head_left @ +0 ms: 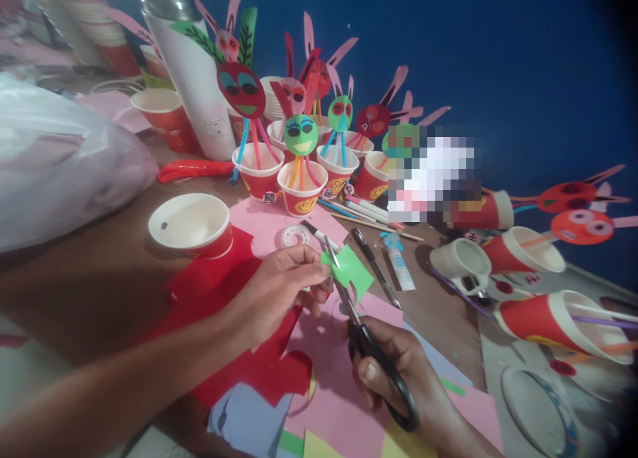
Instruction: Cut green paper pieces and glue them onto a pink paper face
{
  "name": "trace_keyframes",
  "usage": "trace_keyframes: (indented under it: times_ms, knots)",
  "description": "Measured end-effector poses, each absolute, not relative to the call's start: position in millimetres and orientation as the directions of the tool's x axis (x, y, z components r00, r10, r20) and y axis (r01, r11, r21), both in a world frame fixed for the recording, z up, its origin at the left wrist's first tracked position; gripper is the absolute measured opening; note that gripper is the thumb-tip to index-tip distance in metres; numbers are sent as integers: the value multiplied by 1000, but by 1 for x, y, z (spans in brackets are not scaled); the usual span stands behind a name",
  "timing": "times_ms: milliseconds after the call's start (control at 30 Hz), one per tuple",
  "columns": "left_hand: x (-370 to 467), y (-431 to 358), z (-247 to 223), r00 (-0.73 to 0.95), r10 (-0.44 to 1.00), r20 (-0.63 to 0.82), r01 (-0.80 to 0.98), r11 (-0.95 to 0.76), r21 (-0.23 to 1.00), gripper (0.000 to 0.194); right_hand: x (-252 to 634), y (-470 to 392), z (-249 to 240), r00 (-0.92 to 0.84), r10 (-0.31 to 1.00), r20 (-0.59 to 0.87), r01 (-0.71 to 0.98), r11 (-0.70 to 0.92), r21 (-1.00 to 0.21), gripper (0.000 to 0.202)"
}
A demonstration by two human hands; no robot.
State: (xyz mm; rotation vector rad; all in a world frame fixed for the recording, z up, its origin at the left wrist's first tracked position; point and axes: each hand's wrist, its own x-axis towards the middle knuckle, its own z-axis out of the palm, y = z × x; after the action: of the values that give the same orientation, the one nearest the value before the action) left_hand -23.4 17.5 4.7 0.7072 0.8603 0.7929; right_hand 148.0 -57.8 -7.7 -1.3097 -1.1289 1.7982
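Pinched in my left hand point(289, 278) is a small piece of green paper point(357, 272), held by its left edge. My right hand point(393, 365) is wrapped round the black handles of a pair of scissors point(371, 355). The blades reach up to the left, across the green paper, which has a curved cut edge on its lower side. Below both hands lie sheets of pink paper point(339, 385) and red paper point(239, 338). Blue paper scraps point(249, 411) sit at the near edge.
Several red paper cups point(302, 195) with paper-faced straw figures stand at the back. A cup point(192, 225) is at the left, near a white plastic bag point(64, 165). A roll of tape point(295, 236), a black pen point(376, 265), a glue tube point(399, 265) and a mug point(461, 262) lie around.
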Motion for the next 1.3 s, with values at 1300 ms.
trace_keyframes:
  times_ms: [1300]
  knots:
    - [-22, 13, 7, 458, 787, -413, -215, 549, 808, 13, 152, -56, -7, -429, 857, -287, 39, -300, -953, 39]
